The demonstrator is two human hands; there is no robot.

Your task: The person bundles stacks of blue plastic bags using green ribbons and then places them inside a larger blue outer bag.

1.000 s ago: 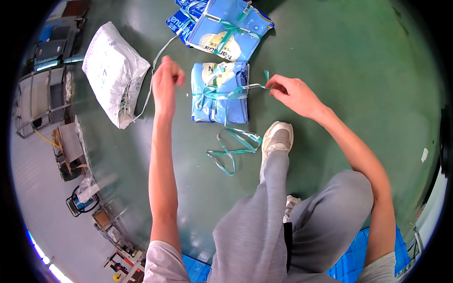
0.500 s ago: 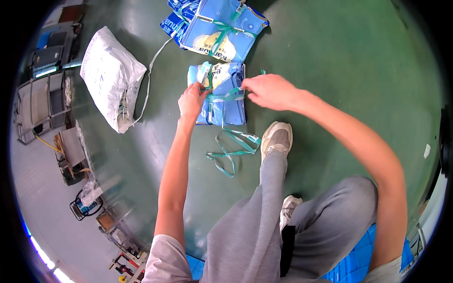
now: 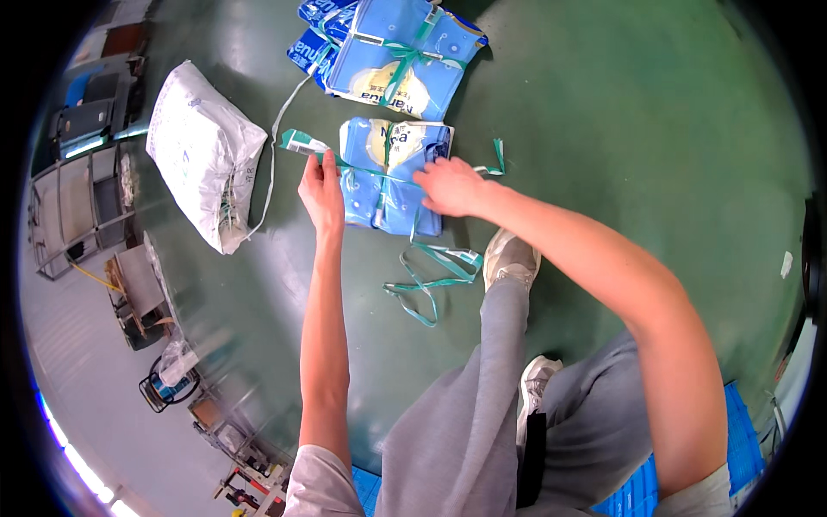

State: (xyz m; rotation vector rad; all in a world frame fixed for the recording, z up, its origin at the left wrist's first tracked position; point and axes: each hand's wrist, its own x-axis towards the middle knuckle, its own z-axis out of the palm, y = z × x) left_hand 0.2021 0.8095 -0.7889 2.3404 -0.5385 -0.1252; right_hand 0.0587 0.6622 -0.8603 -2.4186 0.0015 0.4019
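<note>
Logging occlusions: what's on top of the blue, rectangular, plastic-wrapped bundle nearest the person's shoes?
On the bundle: crossed strands of ribbon-like green-and-white plastic strap, with the person's bare right hand over its right edge. Covered: the surface beneath both, and the underside.

Bundle (image 3: 403, 198), one: folded blue packaging with cream patch, lying flat on green floor (image 3: 603, 129). Ribbon (image 3: 384, 175), teal and white: crosses the bundle both ways; free ends project left and right; loose loops trail below its near edge.
</note>
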